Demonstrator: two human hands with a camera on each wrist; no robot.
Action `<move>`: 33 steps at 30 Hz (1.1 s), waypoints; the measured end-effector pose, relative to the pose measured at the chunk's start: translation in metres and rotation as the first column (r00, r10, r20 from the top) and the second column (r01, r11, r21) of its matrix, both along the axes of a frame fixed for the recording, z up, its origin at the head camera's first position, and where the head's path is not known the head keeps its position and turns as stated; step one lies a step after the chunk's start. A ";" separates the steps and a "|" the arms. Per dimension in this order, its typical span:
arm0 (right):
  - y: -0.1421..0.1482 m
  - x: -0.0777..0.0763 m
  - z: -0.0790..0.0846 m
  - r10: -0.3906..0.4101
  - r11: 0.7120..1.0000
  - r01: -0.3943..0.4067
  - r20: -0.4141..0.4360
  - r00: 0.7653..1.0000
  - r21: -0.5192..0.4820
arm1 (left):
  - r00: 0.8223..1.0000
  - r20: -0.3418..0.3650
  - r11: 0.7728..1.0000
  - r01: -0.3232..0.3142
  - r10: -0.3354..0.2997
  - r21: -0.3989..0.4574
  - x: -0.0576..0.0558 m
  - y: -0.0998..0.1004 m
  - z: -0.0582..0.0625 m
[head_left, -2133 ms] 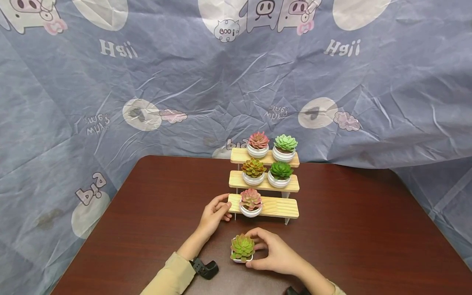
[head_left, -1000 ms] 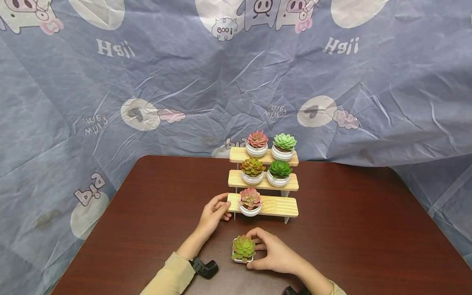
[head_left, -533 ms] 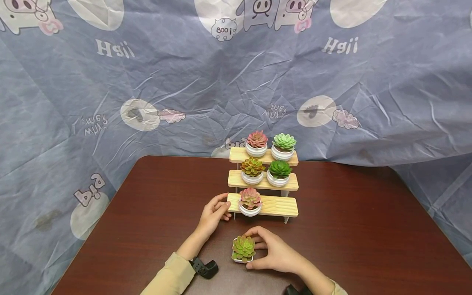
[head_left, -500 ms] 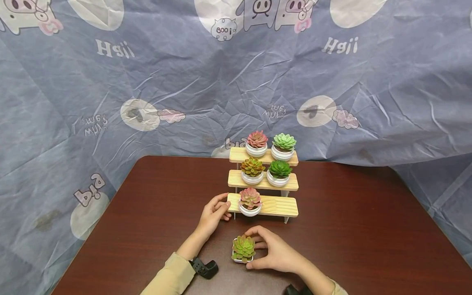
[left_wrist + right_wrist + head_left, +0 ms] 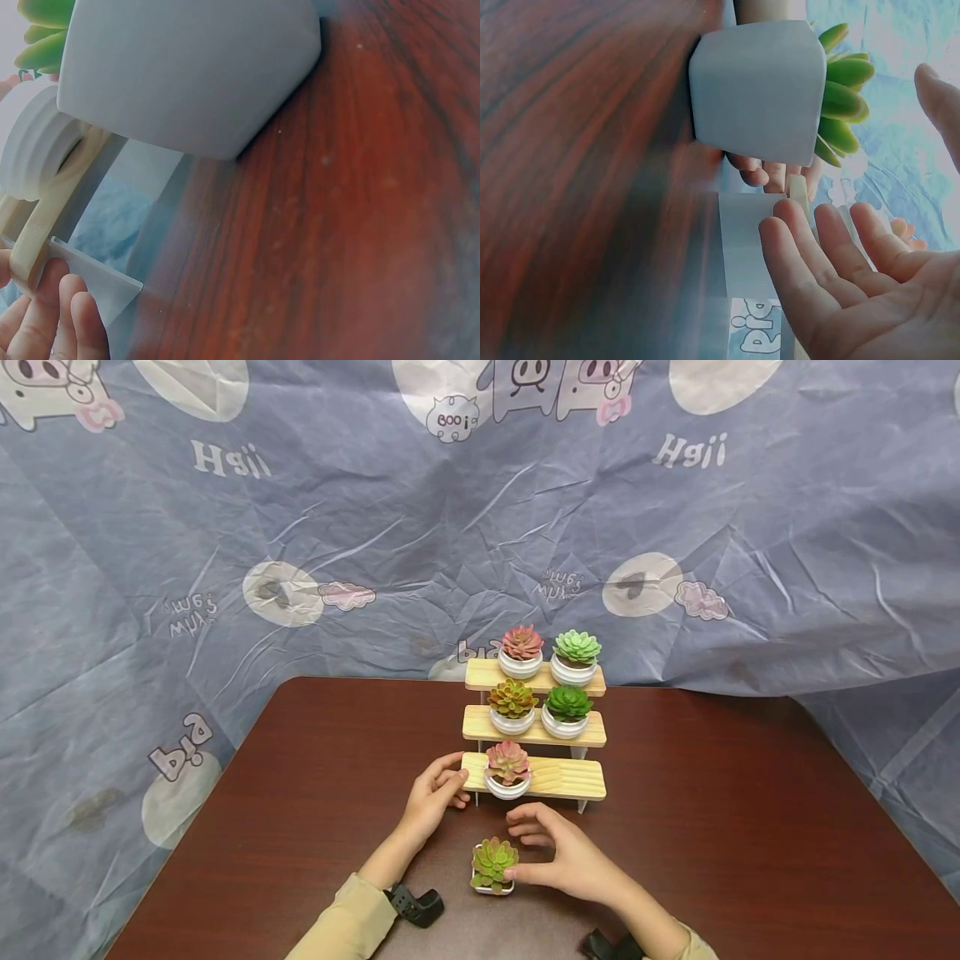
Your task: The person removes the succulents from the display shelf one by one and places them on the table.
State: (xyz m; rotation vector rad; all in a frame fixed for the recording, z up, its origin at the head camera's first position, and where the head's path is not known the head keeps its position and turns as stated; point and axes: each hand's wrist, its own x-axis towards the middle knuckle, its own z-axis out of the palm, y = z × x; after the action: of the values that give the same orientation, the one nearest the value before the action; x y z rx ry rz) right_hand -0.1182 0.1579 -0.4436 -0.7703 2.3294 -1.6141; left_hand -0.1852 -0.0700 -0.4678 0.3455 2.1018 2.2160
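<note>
A small green succulent (image 5: 493, 862) in a square white pot (image 5: 754, 94) stands upright on the table. Just right of it hovers my right hand (image 5: 566, 853), thumb and fingers spread apart. In the right wrist view a gap shows between those fingers and the pot. My left hand (image 5: 433, 795) pinches the left end of the lowest board of a three-tier wooden stand (image 5: 566, 777), thumb above and fingers beneath. On that board sits a pink succulent (image 5: 507, 763) in a round white pot, near its left end.
The middle tier carries a yellow-brown succulent (image 5: 512, 700) and a dark green succulent (image 5: 567, 703). Up on the top tier are a red succulent (image 5: 522, 643) and a pale green succulent (image 5: 577, 647). Behind the table (image 5: 712, 827) hangs a blue patterned cloth (image 5: 420, 535).
My right hand has let go of the square pot; its fingers have spread and shifted up and right. The pot stays in place, and my left hand keeps its hold on the stand.
</note>
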 end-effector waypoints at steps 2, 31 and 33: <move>0.001 0.000 0.001 -0.009 1.000 0.009 -0.004 1.000 -0.003 | 1.000 0.000 1.000 -0.001 0.001 0.001 0.000 0.000 0.000; 0.022 -0.013 0.019 -0.156 0.987 0.152 -0.083 0.984 -0.047 | 1.000 -0.004 1.000 -0.001 0.001 -0.003 0.000 0.001 0.000; 0.023 -0.014 0.020 -0.175 0.984 0.171 -0.081 0.981 -0.048 | 1.000 -0.004 1.000 0.000 0.000 -0.005 0.000 0.001 0.000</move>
State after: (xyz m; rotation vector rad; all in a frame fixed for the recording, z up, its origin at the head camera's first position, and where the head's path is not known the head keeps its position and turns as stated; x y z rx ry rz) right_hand -0.1318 0.1811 -0.4236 -0.6726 2.4919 -1.7365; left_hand -0.1853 -0.0694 -0.4677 0.3495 2.1085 2.2117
